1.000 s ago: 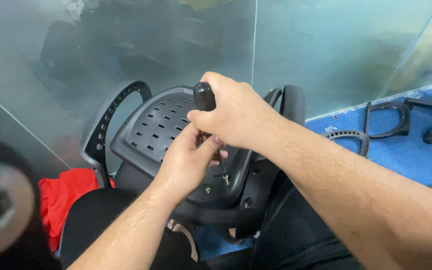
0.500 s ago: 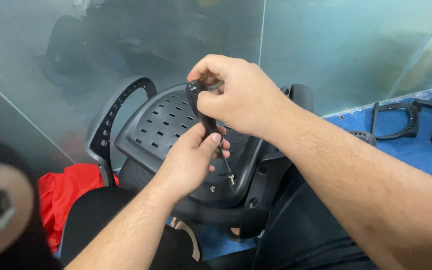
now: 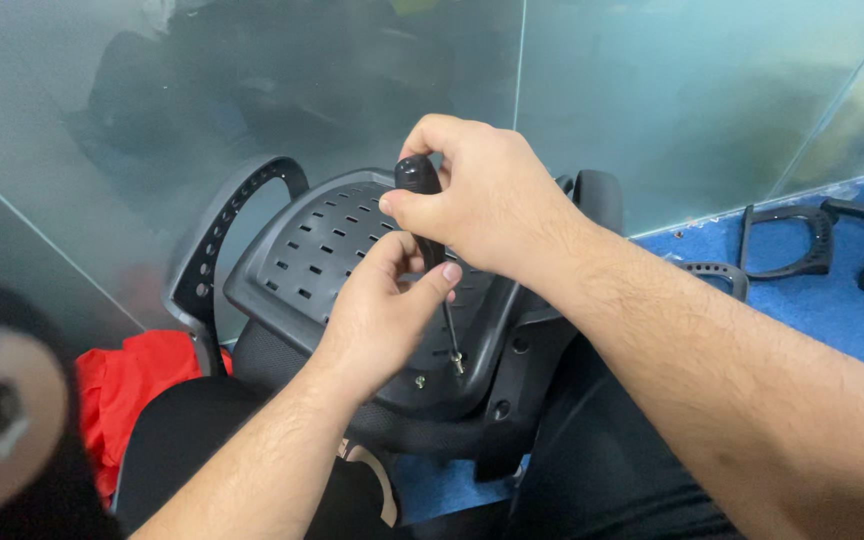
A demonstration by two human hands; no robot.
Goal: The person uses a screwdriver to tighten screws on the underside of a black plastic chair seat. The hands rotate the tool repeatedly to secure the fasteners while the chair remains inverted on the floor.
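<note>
- Screwdriver [image 3: 420, 185] handle mostly covered by right hand [image 3: 482, 200]; thin shaft partly hidden behind left hand [image 3: 382, 315].
- Tip contact at screw [image 3: 458, 364] hard to make out.
- Right fingers closed firmly around black handle, at 12 o'clock from left hand.
- Left fingers [image 3: 430, 290] loosely curled, pinching shaft.
- Perforated chair plate [image 3: 322, 250] directly beneath both hands.
- Loose armrests [image 3: 782, 240] at 3 o'clock, blurred.
</note>
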